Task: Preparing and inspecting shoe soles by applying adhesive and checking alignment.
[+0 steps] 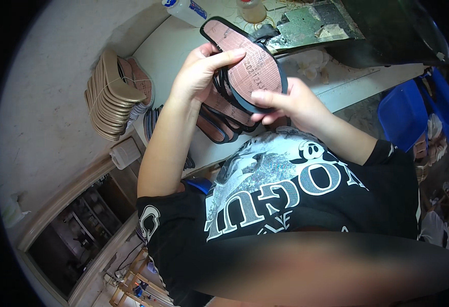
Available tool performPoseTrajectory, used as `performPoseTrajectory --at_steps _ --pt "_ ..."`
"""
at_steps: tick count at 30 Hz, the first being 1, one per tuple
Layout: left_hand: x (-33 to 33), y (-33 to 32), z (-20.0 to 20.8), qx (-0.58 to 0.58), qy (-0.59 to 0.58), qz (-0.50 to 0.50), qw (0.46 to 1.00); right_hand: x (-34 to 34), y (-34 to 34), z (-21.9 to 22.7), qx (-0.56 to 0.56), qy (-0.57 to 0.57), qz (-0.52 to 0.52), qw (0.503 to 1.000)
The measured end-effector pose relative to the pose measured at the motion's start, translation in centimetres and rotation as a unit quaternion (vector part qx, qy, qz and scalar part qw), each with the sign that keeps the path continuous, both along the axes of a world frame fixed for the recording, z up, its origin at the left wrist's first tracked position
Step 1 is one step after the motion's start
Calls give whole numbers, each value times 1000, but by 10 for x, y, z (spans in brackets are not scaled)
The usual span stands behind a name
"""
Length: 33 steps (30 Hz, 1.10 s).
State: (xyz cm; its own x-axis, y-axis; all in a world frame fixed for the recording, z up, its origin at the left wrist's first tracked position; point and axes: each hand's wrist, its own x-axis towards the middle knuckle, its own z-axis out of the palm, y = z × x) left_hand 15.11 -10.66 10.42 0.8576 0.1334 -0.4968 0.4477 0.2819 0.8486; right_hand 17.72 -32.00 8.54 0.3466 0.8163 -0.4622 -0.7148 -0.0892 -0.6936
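A sandal insole with a pinkish-brown board face and a black rim is held up in front of my chest, tilted. My left hand grips its left edge, thumb lying on the board face and fingers behind. My right hand pinches the lower right end, its thumb on the board. Black straps show along the left edge, partly hidden by the insole and my left hand. Just below, more strapped insoles of the same kind lie on the white worktable, overlapping one another.
A bundle of gold insoles tied with string stands at the left by the wall. At the back are a white bottle, a jar of cloudy liquid and a worn green plate. Blue plastic stands right of the table.
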Motion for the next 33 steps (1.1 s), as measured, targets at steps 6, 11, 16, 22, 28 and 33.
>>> performPoseTrajectory --at_steps 6,11,16,22,28,33 --pt "5 14 -3 66 65 -4 996 -8 10 3 31 37 -70 996" --pt "15 27 -10 298 41 4 954 -1 16 -1 47 27 -102 993" --pt "43 43 -2 177 -76 -241 951 3 27 -5 46 -1 -118 992" --pt "54 58 12 282 -55 -343 894 0 38 -2 28 5 -186 982" --pt "31 50 18 352 -35 -272 895 4 38 5 30 40 -203 978" --pt "13 45 15 373 46 -234 897 9 35 9 -2 21 -182 983"
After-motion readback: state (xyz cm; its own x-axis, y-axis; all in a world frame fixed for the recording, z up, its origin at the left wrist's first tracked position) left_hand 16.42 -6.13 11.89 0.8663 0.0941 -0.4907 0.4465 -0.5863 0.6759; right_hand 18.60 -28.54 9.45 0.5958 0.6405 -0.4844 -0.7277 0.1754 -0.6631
